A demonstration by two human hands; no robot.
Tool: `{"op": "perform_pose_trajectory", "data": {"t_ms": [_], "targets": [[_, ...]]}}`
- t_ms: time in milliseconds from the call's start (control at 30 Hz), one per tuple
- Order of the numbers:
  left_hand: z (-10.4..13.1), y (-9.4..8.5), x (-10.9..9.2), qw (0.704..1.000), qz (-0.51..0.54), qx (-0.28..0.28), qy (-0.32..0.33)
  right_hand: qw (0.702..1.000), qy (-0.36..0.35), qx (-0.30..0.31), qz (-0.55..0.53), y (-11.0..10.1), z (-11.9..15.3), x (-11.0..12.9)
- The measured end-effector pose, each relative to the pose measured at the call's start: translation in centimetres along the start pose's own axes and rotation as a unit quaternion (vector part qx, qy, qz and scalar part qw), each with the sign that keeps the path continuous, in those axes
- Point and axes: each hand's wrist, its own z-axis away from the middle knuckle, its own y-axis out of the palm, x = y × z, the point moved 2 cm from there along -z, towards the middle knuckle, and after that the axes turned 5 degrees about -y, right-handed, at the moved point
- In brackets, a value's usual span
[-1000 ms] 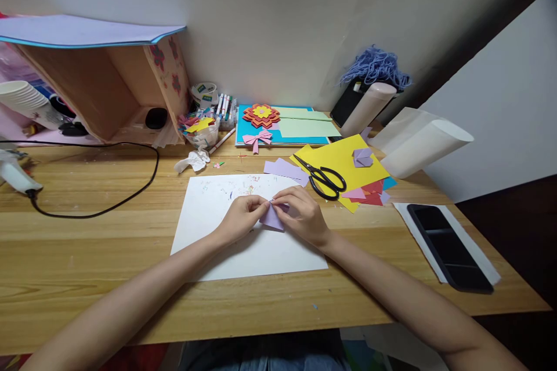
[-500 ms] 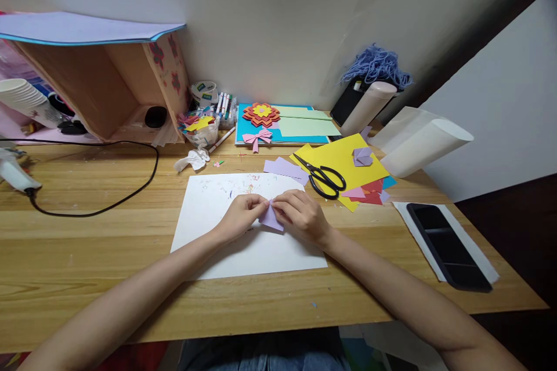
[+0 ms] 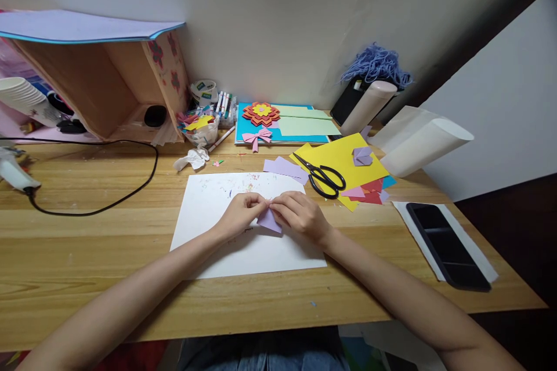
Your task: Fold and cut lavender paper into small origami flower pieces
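Note:
A small purple paper piece (image 3: 270, 221) is pinched between both hands over a white sheet (image 3: 209, 203). My left hand (image 3: 242, 213) is closed on its upper left part, thumb and index finger together. On the other side my right hand (image 3: 302, 215) grips the top and right part, its fingers covering much of it. The two sets of fingertips meet at the paper's top. Purple strips (image 3: 285, 168) lie just beyond the white sheet, with black scissors (image 3: 325, 178) to their right. A folded purple piece (image 3: 362, 156) rests on yellow paper (image 3: 348, 153).
Behind are a blue board (image 3: 241, 122) with a layered paper flower, and markers (image 3: 224, 103). A box (image 3: 167, 78) and a glue gun (image 3: 15, 171) with its black cord are at left. A phone (image 3: 448, 246) lies at right, near paper rolls (image 3: 426, 145).
The purple piece has shifted slightly left and its visible lower part has tilted a little. Both hands keep their hold on it.

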Motion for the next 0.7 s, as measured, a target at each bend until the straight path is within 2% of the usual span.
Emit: {"op": "perform_pose_trajectory", "data": {"t_ms": [167,333,433,533,633,700], "targets": [[-0.1,-0.1,0.1,0.999,0.025,-0.035,0.002,0.988,0.106,-0.015,-0.107,0.2,0.4,-0.5],[-0.3,-0.2,0.4,0.996,0.050,-0.074,-0.005,0.972,0.159,-0.014,-0.174,0.4,0.8,-0.8],[-0.3,-0.3,0.4,0.996,0.048,-0.082,0.001,0.951,0.214,-0.020,-0.224,0.4,0.9,-1.0],[-0.1,-0.2,0.4,0.996,0.042,-0.074,0.012,0.894,0.316,-0.029,-0.317,0.7,1.1,-1.4],[0.1,0.0,0.4,0.997,0.024,-0.072,0.029,0.792,0.426,-0.023,-0.436,1.4,1.5,-2.0],[0.2,0.1,0.5,0.996,-0.004,-0.077,0.043,0.729,0.463,0.016,-0.504,1.9,1.7,-2.1]]}}
